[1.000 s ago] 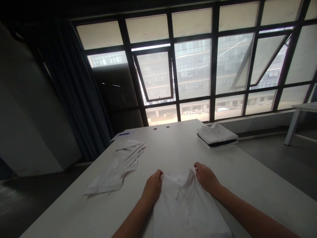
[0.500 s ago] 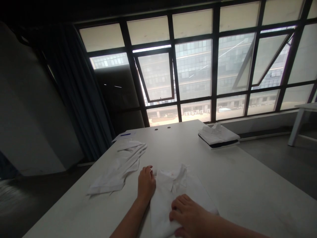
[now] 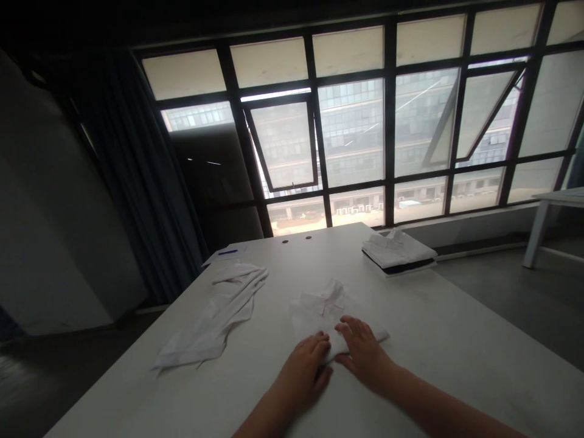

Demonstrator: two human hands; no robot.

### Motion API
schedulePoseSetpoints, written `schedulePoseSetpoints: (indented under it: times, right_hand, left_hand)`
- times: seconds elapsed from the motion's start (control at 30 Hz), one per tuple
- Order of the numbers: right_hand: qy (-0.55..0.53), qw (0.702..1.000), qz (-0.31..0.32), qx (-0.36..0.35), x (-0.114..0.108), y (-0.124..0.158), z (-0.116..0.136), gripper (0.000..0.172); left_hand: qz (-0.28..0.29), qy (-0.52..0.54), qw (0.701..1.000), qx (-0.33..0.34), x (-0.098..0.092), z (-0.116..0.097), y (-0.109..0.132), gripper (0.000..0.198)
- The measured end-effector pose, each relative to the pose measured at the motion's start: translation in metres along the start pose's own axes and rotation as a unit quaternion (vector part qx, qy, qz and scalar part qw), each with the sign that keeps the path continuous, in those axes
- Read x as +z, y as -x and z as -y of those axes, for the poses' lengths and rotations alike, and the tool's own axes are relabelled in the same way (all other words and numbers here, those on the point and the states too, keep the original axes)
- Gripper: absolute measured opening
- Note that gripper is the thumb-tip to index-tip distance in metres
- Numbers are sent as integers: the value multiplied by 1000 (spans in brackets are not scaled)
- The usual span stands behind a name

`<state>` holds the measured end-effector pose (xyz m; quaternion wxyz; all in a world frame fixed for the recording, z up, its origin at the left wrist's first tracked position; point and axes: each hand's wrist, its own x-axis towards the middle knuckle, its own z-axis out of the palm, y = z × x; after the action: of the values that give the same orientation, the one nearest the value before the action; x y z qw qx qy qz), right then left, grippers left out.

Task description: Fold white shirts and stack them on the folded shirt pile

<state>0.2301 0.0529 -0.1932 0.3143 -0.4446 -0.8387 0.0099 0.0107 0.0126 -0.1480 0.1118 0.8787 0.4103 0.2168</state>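
Observation:
A folded white shirt lies on the white table in front of me, its collar at the far end. The near part is doubled over into a short bundle. My left hand rests at the shirt's near left edge, fingertips on the cloth and thumb held apart. At the near right edge is my right hand, its fingers curved over the top and its thumb at the fold. The two hands are close together, a small gap between them. What lies under the palms is hidden.
Left of the hands, a loose white garment is spread over the table. A stack of folded shirts with a dark layer sits at the far right edge. Behind the loose garment are paper and a blue pen.
The shirt's near part has been folded up toward the collar, and the shirt sits slightly farther away. My left hand moved from its left side to the near edge; my right hand shifted forward.

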Motion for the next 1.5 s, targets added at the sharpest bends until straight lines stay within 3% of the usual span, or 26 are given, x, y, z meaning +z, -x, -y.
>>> schedulePoseSetpoints:
  times: [0.13,0.23,0.37,0.57,0.7,0.8,0.9,1.13,1.27,1.33,1.5]
  right_hand:
    - [-20,998,52,-25,-5,-7,3,29]
    - [-12,995,82,-56,-11,-12,1,25]
    - [45,995,64,-56,-17,-14,1,29]
    - [67,998,-15,16,-14,-8,9,43]
    - [10,999,-30,28,-4,0,18,57]
    - [-29,998,-28,41,-2,1,21,62]
    - [-62,997,-5,49,-9,-4,17,53]
    - [-109,993,-33,41,-28,-6,10,48]
    - [-91,994,-16,61,-27,-4,15,56]
    - [-78,994,16,73,-30,-5,17,52]
    - [-64,992,85,65,-61,-20,17,36]
  left_hand:
    - [2,10,1000,-6,-1,11,-2,55]
    - [-4,26,1000,-12,1,16,0,65]
    - [-45,9,999,-12,4,28,3,73]
    - [-177,-2,983,-51,4,54,4,42]
    - [-241,6,970,-9,-1,55,4,34]
    - [-228,26,971,62,-5,45,6,30]
    - [-200,38,974,103,-7,34,6,26]
    - [-114,26,989,92,-10,31,0,36]
    - [-123,53,989,69,-8,39,0,31]
    - [-131,50,989,48,-6,41,1,25]
    - [-153,2,988,19,-1,37,1,15]
